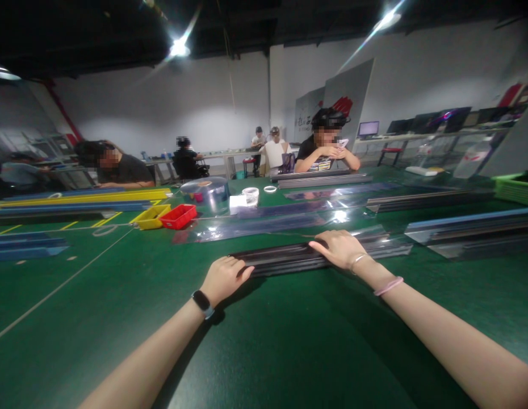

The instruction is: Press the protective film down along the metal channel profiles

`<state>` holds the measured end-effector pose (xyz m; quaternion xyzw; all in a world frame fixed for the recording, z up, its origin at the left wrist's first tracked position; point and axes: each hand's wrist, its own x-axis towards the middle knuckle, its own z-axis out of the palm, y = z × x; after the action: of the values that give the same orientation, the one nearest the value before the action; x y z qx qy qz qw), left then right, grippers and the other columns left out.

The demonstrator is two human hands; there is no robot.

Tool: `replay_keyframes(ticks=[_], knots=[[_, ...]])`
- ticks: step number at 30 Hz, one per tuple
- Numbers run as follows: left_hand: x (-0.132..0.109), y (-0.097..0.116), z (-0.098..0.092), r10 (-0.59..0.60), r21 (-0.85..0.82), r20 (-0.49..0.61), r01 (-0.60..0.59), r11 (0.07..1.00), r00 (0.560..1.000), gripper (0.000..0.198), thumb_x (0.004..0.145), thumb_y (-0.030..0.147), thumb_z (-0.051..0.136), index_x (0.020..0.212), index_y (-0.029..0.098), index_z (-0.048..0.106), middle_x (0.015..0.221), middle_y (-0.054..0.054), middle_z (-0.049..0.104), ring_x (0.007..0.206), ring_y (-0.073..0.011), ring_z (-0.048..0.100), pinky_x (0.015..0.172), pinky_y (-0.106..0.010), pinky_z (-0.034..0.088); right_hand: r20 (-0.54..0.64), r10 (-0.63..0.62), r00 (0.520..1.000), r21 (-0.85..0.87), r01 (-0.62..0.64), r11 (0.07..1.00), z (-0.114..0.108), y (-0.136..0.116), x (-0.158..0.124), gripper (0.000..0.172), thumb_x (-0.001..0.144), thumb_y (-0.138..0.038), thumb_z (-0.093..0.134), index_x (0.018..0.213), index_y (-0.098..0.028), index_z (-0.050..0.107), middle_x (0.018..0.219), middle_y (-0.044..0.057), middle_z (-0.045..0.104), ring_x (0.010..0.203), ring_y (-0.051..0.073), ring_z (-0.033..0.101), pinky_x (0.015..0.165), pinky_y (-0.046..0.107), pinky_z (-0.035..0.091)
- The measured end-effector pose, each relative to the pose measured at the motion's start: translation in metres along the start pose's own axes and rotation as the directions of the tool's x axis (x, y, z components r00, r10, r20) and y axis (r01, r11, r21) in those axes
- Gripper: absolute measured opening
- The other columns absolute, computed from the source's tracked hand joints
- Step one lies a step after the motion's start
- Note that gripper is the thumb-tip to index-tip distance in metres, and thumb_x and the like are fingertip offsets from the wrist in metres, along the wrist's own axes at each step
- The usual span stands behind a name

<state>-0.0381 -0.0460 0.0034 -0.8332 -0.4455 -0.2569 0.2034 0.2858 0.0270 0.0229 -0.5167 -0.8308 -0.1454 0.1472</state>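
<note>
A long black grooved strip (285,259) lies crosswise on the green table in front of me. My left hand (225,278) grips its left end, with the thumb along the near side and the fingers over the far edge. Further right, my right hand (341,250) is wrapped over the same strip, its fingers partly hidden behind it. The strip's right end reaches past my right hand. Just beyond it lies a clear plastic sheet (247,227) that reflects the lights.
A red bin (179,216) and a yellow bin (151,217) stand left of centre, near a roll of clear film (215,196). Blue-edged strips (481,230) lie at right, yellow strips (85,197) at left. A person (327,147) sits across the table; others sit farther back.
</note>
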Motion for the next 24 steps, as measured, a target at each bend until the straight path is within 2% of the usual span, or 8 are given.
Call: replay_keyframes(ticks=[6,11,13,17,20,22,24], knots=[[0.001,0.0,-0.001,-0.005,0.023,0.004,0.005,1.0,1.0,0.03,0.081,0.036,0.038,0.062,0.019,0.053,0.06,-0.002,0.057,0.061,-0.0138,0.052,0.063,-0.028,0.038,0.083,0.156,0.984,-0.034,-0.154,0.987,0.008,0.042,-0.001,0.058,0.078,-0.059,0.017,0.087,-0.024,0.062,0.079,0.006,0.064,0.076,0.022,0.057,0.067,0.033,0.037],[0.001,-0.001,0.002,0.005,0.052,0.005,-0.005,0.999,1.0,0.03,0.081,0.036,0.038,0.06,0.019,0.052,0.058,-0.002,0.056,0.06,-0.0136,0.052,0.062,-0.028,0.038,0.224,0.32,0.92,-0.04,-0.319,0.947,0.024,0.09,-0.005,0.066,0.077,-0.062,0.014,0.09,-0.02,0.063,0.077,0.01,0.064,0.074,0.025,0.058,0.065,0.034,0.038],[0.001,-0.001,0.003,0.002,0.055,0.016,-0.003,0.998,1.0,0.029,0.08,0.036,0.039,0.06,0.019,0.052,0.059,-0.002,0.056,0.06,-0.0139,0.052,0.063,-0.028,0.038,0.272,0.349,0.897,-0.021,-0.357,0.934,0.03,0.107,-0.007,0.065,0.076,-0.062,0.014,0.096,-0.021,0.061,0.082,0.01,0.064,0.077,0.025,0.058,0.066,0.035,0.038],[0.001,-0.002,0.003,-0.009,0.051,0.04,0.006,0.999,0.999,0.028,0.08,0.036,0.039,0.062,0.019,0.052,0.061,-0.002,0.057,0.063,-0.0147,0.052,0.065,-0.029,0.039,0.291,0.358,0.887,-0.005,-0.373,0.928,0.038,0.127,-0.009,0.062,0.075,-0.062,0.021,0.101,-0.021,0.059,0.096,0.01,0.061,0.087,0.028,0.054,0.071,0.037,0.037],[0.0,-0.001,0.002,-0.014,0.039,0.03,0.013,0.999,0.999,0.027,0.08,0.036,0.039,0.064,0.019,0.053,0.062,-0.002,0.057,0.064,-0.0149,0.052,0.066,-0.029,0.039,0.22,0.413,0.884,-0.029,-0.418,0.908,0.033,0.123,-0.008,0.058,0.075,-0.06,0.024,0.095,-0.02,0.061,0.092,0.011,0.061,0.085,0.027,0.055,0.07,0.037,0.037],[0.001,0.0,0.002,-0.016,0.03,0.018,0.015,0.999,1.0,0.027,0.08,0.036,0.04,0.064,0.019,0.053,0.061,-0.002,0.057,0.064,-0.0148,0.052,0.065,-0.029,0.039,0.088,0.425,0.901,-0.046,-0.422,0.905,0.022,0.106,-0.005,0.052,0.076,-0.056,0.028,0.089,-0.019,0.062,0.089,0.011,0.062,0.083,0.026,0.055,0.069,0.036,0.038],[0.001,0.001,0.001,-0.011,0.026,0.013,0.011,1.0,1.0,0.028,0.08,0.037,0.04,0.063,0.019,0.053,0.061,-0.002,0.057,0.063,-0.0146,0.052,0.064,-0.028,0.039,-0.076,0.347,0.935,-0.058,-0.351,0.934,0.007,0.076,-0.001,0.047,0.078,-0.05,0.029,0.083,-0.018,0.062,0.087,0.01,0.061,0.083,0.025,0.054,0.071,0.035,0.037]])
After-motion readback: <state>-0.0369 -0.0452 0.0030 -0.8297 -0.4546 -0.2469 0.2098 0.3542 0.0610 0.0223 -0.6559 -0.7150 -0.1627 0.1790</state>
